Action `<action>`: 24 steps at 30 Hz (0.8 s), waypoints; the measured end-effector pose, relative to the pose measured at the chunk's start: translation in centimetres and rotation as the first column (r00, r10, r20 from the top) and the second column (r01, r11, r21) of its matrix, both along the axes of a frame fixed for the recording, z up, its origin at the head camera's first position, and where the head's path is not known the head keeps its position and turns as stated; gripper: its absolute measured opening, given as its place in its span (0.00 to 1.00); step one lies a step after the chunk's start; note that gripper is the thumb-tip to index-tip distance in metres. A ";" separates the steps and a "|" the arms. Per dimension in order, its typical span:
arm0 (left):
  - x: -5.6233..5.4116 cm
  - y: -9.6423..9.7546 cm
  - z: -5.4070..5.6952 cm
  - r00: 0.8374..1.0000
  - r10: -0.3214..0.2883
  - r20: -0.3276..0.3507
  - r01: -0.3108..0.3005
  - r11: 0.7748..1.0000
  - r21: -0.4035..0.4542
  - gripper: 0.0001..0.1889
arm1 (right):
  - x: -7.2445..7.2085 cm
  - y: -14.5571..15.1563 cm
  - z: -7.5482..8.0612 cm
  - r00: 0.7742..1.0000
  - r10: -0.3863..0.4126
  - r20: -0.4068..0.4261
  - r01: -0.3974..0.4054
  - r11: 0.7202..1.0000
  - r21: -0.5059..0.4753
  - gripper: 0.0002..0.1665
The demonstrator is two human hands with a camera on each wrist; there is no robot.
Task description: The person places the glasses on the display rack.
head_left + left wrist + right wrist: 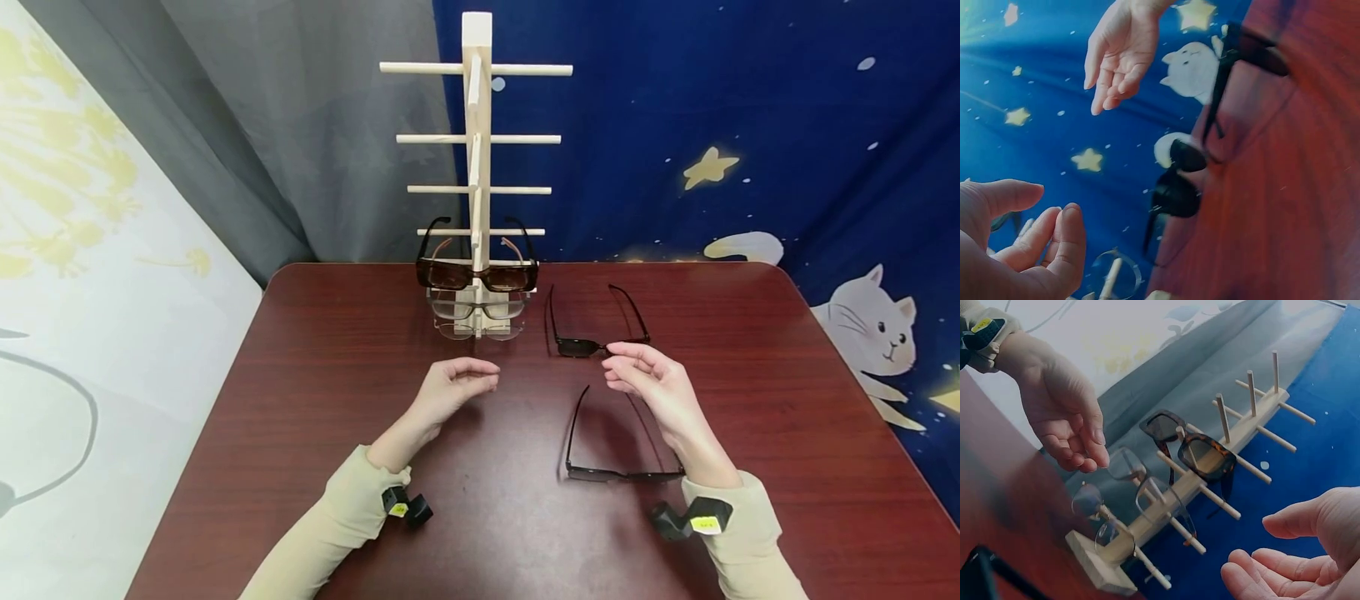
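Head view looks forward and down from above: wooden rack (484, 117) at 12 o'clock, table (480, 533) filling 6. Wrist views sit way closer, tilted: left faces the blue curtain (1041, 147), left hand (1022, 265) at 8; right faces that same wooden rack, right hand (1319, 569) at 4.

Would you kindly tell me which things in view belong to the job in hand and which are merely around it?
Likely part of the job:
wooden stand
tortoiseshell sunglasses, clear-framed glasses and thin-rimmed glasses on it
farther dark sunglasses and nearer dark glasses on the table
left hand and right hand

Just around it:
grey curtain
starry blue curtain
wrist cameras
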State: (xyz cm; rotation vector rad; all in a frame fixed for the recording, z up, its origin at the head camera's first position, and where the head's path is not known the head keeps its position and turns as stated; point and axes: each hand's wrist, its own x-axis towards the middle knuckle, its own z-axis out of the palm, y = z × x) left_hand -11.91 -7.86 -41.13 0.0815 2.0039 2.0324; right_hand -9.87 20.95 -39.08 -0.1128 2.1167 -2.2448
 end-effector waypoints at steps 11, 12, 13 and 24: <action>1.3 3.0 -2.4 0.994 -0.111 0.019 0.113 0.991 -0.073 0.13 | 1.9 4.8 -6.3 0.997 -0.077 0.020 0.077 0.997 -0.032 0.18; 1.4 3.2 -2.6 0.992 -0.122 0.021 0.123 0.990 -0.068 0.13 | 1.8 5.8 -7.9 0.995 -0.094 0.021 0.095 0.995 -0.027 0.20; 1.5 3.4 -2.7 0.991 -0.129 0.024 0.130 0.989 -0.065 0.13 | 1.7 6.7 -9.4 0.994 -0.105 0.014 0.105 0.994 -0.026 0.21; 2.5 6.2 -4.4 0.973 -0.227 0.050 0.230 0.970 -0.074 0.13 | 4.0 10.5 -12.3 0.988 -0.156 0.010 0.157 0.987 -0.035 0.24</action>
